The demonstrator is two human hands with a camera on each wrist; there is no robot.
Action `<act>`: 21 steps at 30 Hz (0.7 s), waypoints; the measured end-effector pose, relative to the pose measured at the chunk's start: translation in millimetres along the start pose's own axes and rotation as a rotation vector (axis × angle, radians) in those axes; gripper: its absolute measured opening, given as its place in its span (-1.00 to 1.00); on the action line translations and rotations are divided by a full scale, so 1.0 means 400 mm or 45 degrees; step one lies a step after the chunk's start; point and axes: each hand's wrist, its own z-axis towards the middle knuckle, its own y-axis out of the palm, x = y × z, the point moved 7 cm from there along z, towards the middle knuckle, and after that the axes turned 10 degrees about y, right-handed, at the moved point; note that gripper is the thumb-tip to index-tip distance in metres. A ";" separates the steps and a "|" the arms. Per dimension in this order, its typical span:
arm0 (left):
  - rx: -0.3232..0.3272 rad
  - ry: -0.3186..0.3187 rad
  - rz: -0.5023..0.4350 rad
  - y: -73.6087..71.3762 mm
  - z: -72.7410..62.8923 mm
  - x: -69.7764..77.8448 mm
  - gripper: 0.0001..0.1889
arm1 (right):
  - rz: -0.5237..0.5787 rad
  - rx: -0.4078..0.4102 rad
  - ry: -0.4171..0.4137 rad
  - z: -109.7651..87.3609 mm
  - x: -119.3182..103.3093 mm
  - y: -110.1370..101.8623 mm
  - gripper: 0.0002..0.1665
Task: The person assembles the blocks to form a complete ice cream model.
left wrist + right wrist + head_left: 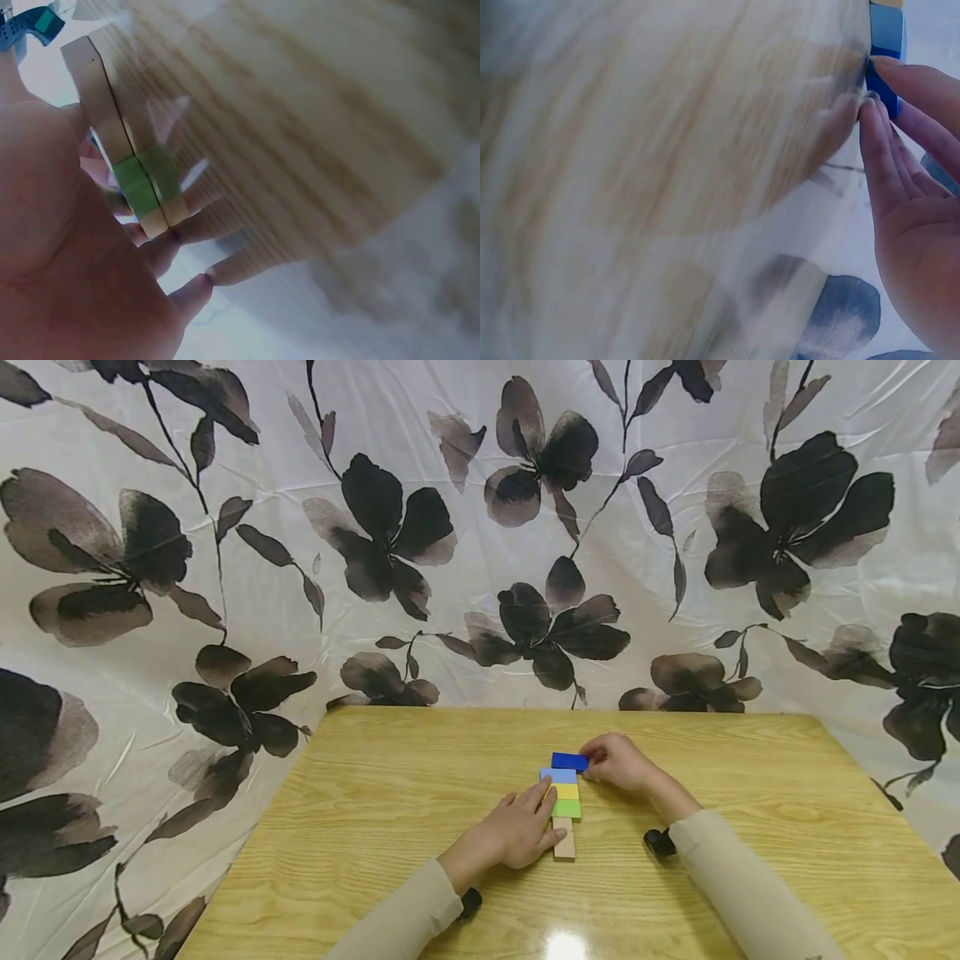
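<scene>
On the table, a row of flat blocks runs away from me: a plain wooden block [564, 843] nearest, then a green block [570, 809], a yellow block [569, 792] and a light blue block [558, 774]. At the far end a dark blue block [567, 762] lies crosswise, its right end between the thumb and fingers of my right hand [621, 763]. My left hand [516, 832] spreads its fairly straight fingers along the row's left side, the thumb at the plain block. The left wrist view shows the green block [136, 187] beside those fingers.
The glossy wooden table [360, 793] mirrors the hands and blocks. Behind it hangs a white cloth [465, 543] with dark flowers, close to the table's far edge. Dark wrist devices [660, 842] sit under both sleeves.
</scene>
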 end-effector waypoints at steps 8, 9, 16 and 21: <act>0.010 0.015 -0.011 -0.013 -0.008 0.007 -0.26 | 0.036 -0.029 0.016 0.010 -0.006 0.019 -0.66; 0.012 0.015 -0.013 -0.012 -0.008 0.008 -0.25 | 0.033 -0.030 0.018 0.010 -0.007 0.021 -0.66; 0.021 0.018 0.007 -0.013 -0.007 0.007 -0.26 | 0.032 -0.059 0.030 0.014 -0.016 0.031 -0.65; 0.013 0.017 0.011 -0.018 -0.007 0.007 -0.26 | 0.032 -0.067 0.028 0.017 -0.018 0.028 -0.65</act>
